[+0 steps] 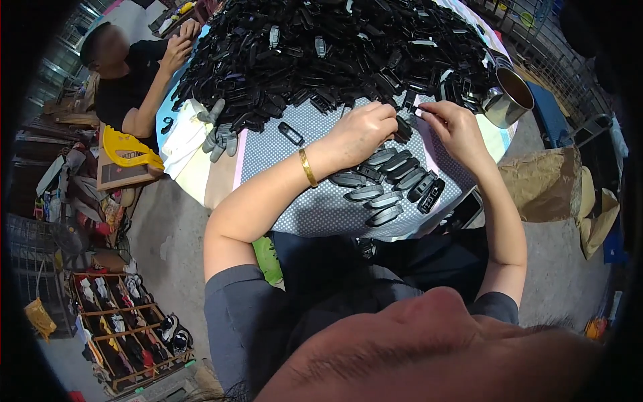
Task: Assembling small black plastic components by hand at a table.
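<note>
My left hand (365, 132), a gold bracelet (307, 167) on its wrist, has its fingers curled round a small black plastic piece (402, 129), partly hidden by them. To its right, my right hand (455, 124) pinches a tiny pale-and-dark piece (420, 112), too small to name. Just beyond both hands rises a large heap of black plastic casings (308, 60). Nearer to me, several oval black casings (385, 199) lie in slanting rows on the dotted tablecloth (308, 209). A single open black frame (291, 133) lies left of my left wrist.
A metal cup (507, 100) stands tilted-looking at the table's right edge. White cloth (189, 137) and a grey glove (220, 130) lie at the left. Another person (127, 80) works at the far left. A shoe rack (127, 325) and a brown paper bag (542, 181) are on the floor.
</note>
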### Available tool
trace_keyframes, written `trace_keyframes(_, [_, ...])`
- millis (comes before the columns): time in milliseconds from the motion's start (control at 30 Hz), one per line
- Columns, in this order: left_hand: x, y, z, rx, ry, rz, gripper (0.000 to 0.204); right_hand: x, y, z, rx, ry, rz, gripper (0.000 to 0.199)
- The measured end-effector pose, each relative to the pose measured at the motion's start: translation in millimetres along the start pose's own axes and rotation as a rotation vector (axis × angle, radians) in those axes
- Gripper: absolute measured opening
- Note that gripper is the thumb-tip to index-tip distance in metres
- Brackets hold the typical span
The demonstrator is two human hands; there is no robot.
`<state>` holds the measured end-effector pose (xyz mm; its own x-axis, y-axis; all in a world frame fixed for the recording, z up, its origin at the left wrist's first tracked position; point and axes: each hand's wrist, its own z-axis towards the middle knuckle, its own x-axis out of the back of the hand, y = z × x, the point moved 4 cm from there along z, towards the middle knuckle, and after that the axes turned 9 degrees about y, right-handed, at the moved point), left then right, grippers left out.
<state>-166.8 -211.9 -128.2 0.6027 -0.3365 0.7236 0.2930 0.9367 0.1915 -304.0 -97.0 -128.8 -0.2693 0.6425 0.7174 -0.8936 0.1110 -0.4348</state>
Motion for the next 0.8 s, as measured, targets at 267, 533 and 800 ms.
trace_keyframes(267, [0.6,-21.6,0.3,0.651,0.025,-0.38,0.008,0.1,-33.2,-4.0,0.228,0.066,0.291,0.023])
trace_keyframes(533, [0.1,-26.0,-4.3,0.951,0.127,-1.482,0.037,-12.4,-19.1,-2.4,0.049,0.19,0.481,0.019])
trace_keyframes(800, [-1.6,-15.9,-3.1,0.859,0.086,-1.301,0.032,-14.4,-19.6,-3.5,-0.067,0.123,0.702,0.016])
